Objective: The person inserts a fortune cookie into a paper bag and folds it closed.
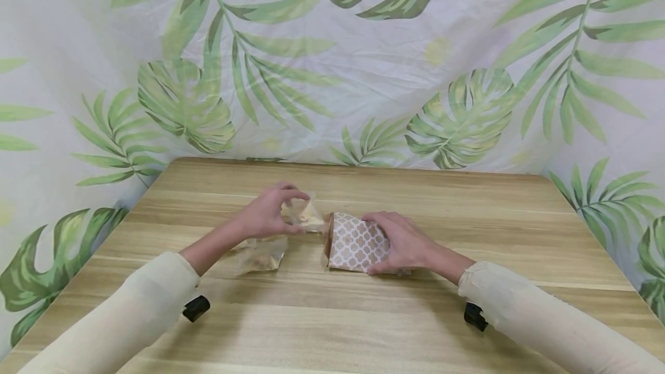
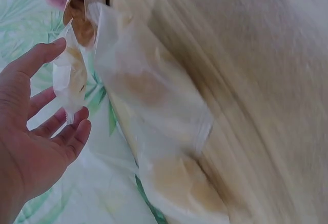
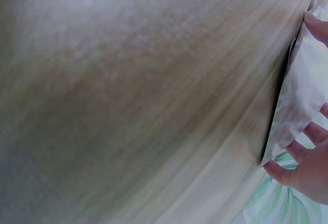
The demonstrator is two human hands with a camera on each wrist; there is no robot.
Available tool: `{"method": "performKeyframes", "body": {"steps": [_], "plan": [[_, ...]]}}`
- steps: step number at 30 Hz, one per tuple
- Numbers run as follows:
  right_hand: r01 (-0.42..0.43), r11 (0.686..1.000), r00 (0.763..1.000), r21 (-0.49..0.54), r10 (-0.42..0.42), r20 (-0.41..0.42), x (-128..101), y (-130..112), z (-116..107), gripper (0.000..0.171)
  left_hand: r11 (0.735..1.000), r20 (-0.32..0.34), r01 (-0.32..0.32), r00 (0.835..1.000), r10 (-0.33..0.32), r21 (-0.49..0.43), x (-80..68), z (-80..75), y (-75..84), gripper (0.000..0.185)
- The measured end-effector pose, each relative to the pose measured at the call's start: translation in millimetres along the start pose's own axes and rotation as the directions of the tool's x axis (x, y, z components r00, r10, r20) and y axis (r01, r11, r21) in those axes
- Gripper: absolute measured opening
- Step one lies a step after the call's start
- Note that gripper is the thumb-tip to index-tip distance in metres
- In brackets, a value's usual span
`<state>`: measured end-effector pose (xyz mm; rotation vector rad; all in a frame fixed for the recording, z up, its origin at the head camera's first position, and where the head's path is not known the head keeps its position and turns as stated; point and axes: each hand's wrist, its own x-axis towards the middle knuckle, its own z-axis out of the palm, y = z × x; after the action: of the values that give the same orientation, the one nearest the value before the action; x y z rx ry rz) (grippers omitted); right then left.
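Patterned paper bag (image 1: 357,242) lies on its side mid-table (image 1: 363,316), mouth facing left. Right hand (image 1: 402,244) clamps it down, fingers curled over the top. Left hand (image 1: 267,212) pinches a clear crinkly snack packet (image 1: 306,213) right at the mouth. Best approach, probably: hold the mouth wide, feed the packet in narrow end first. 2nd packet (image 1: 260,255), same clear film, lies flat just beside the left wrist.

From the head we look forward and down over the wooden table (image 1: 332,316) to the leaf-print cloth (image 1: 363,62). Our wrist views sit very close — each skims the tabletop (blurred). All three share the patterned bag (image 1: 357,242), seen at the wrist frames' edges.
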<state>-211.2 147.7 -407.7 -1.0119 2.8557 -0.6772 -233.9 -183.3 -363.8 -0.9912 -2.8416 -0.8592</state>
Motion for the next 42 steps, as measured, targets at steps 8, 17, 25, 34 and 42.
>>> {"method": "performKeyframes", "body": {"steps": [8, 17, 25, 34, 42], "plan": [[0.002, 1.0, 1.0, -0.001, -0.002, -0.003, -0.1, 0.9, 0.8, 0.104, 1.0, 0.003, 0.013, 1.0, -0.013, -0.001, 2.5, 10.5, 13.5, 0.061], [0.009, 1.0, 1.0, 0.0, -0.009, 0.003, -0.2, 0.8, -1.1, 0.104, 0.995, 0.045, -0.032, 0.999, 0.028, 0.09, -0.1, 15.2, 17.0, 0.057], [0.015, 1.0, 1.0, 0.002, -0.015, 0.002, 0.4, 0.8, -2.6, 0.104, 0.984, 0.077, -0.114, 0.992, 0.104, 0.135, -1.2, 13.7, 18.3, 0.055], [0.007, 1.0, 1.0, -0.002, -0.007, 0.007, 0.9, 0.1, -3.9, 0.104, 0.979, 0.112, -0.179, 0.979, 0.168, 0.102, 0.8, 15.4, 21.2, 0.058], [0.001, 1.0, 1.0, 0.005, -0.001, 0.003, 0.8, -1.4, -4.4, 0.105, 0.987, 0.163, -0.145, 0.978, 0.132, 0.07, 4.2, 17.2, 21.1, 0.056]]}}
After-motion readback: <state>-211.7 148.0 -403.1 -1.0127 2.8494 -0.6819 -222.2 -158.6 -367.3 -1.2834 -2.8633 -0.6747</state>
